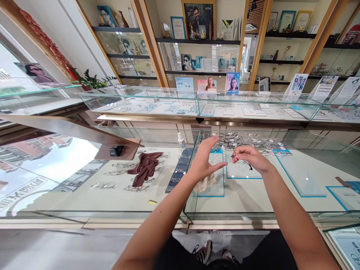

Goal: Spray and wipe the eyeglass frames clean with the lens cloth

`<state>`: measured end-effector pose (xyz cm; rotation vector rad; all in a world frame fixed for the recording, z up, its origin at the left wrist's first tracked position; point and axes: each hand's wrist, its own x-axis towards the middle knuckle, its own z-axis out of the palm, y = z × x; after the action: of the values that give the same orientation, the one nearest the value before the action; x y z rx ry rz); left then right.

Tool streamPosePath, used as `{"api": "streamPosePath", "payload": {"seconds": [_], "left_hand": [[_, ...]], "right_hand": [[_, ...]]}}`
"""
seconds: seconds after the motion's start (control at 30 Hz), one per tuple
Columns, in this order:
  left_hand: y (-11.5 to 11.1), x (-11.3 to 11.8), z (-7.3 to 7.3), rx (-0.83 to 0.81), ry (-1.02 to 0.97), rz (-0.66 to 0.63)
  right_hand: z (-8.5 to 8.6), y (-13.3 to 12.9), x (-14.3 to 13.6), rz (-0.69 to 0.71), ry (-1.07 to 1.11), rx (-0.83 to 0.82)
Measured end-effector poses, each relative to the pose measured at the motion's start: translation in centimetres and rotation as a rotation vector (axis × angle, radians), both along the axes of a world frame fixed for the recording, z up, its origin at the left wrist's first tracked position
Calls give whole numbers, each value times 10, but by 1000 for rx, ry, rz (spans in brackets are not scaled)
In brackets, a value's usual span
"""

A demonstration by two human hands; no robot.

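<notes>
My right hand [251,157] pinches a thin, dark pair of eyeglasses [247,163] above the glass display counter; the fingers hide part of it. To its left, my left hand [205,159] is open, thumb and fingers spread apart, with nothing in it. A beige cloth [206,184] shows just below the left wrist, partly covered by it. Beyond both hands, several rows of eyeglass frames [250,139] lie crowded together. Blue-edged trays [300,176] surround the area under my hands.
On the left counter lie a crumpled brown cloth [146,168], a white spray bottle [180,140] and a small yellow object [152,202]. A mirror [56,161] tilts at far left. A second glass showcase [157,107] runs across behind, with shelves beyond it.
</notes>
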<state>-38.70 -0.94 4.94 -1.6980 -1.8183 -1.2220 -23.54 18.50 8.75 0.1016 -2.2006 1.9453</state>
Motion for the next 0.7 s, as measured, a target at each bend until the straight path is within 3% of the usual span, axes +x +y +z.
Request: {"api": "streamPosePath", "payload": {"seconds": [0.2,0.4,0.7], "left_hand": [[1,2,-3,4,-26,-15],[1,1,-2,62,-11,-30],[1,9,6,110,-116,-175]], "right_hand": [[0,4,-1,136,-69,37],[0,4,0,159,-102,30],[-1,4,-1,177,-152,-55]]}}
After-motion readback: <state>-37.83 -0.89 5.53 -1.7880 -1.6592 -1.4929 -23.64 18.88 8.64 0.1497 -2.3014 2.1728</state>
